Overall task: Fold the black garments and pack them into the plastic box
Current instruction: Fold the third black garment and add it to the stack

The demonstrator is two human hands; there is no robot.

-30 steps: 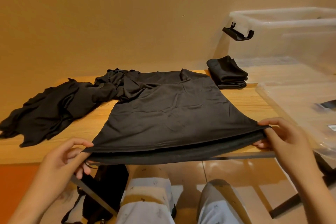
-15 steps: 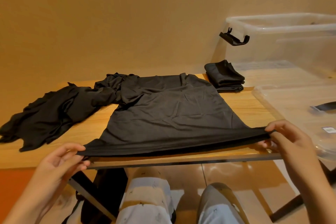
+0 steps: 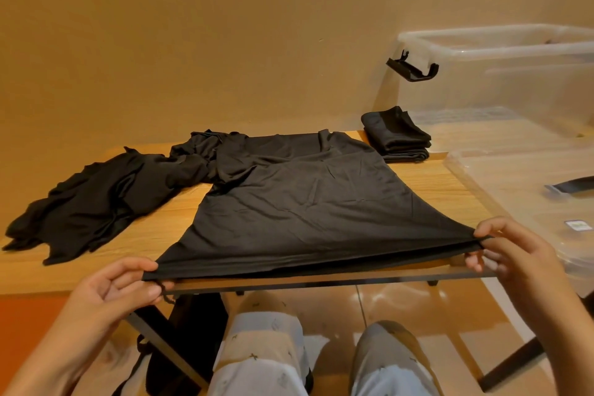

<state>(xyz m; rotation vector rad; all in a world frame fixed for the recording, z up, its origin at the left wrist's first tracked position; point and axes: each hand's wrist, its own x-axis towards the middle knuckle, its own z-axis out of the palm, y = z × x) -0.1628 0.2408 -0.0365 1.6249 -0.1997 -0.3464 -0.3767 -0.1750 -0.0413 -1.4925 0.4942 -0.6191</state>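
Note:
A black garment point(image 3: 308, 202) lies spread over the wooden table point(image 3: 450, 190), its hem pulled taut along the near edge. My left hand point(image 3: 125, 286) pinches the hem's left corner and my right hand point(image 3: 504, 251) pinches the right corner. A crumpled black garment point(image 3: 96, 199) lies at the table's left. A folded black garment point(image 3: 397, 135) sits at the back right. The clear plastic box point(image 3: 501, 74) stands at the far right against the wall.
The box's clear lid point(image 3: 527, 183) lies on the table's right side in front of the box. A black latch point(image 3: 413, 69) sticks out from the box's left end. My knees are under the table, and a black bag point(image 3: 193, 337) sits on the floor.
The hem has dropped closer to the table edge and stays stretched between both hands. The view has tilted down slightly.

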